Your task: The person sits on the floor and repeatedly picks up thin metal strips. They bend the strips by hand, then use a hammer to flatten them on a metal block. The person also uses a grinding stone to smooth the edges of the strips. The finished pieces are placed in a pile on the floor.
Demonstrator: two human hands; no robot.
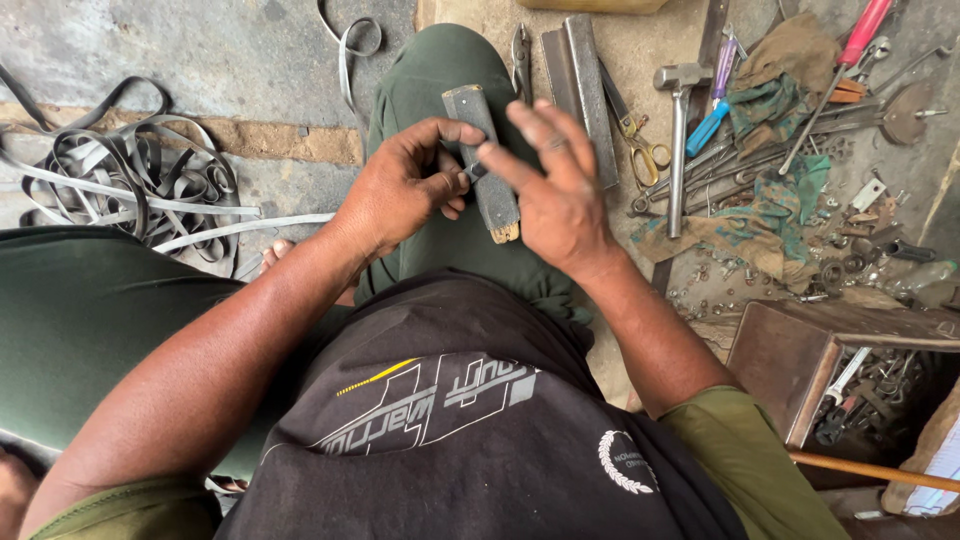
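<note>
One dark block (482, 160), upright over my knee: my left hand (400, 185) pinched its left edge, my right hand (555, 190) pressed its right, fingers splayed. One hammer (679, 140) lay right.

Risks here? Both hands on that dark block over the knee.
1. The left hand pinches the dark block by its edge, and the right hand touches it with splayed fingers, so the grip looks light and the block may slip off the knee.
2. It could drop toward the bare toes.
</note>
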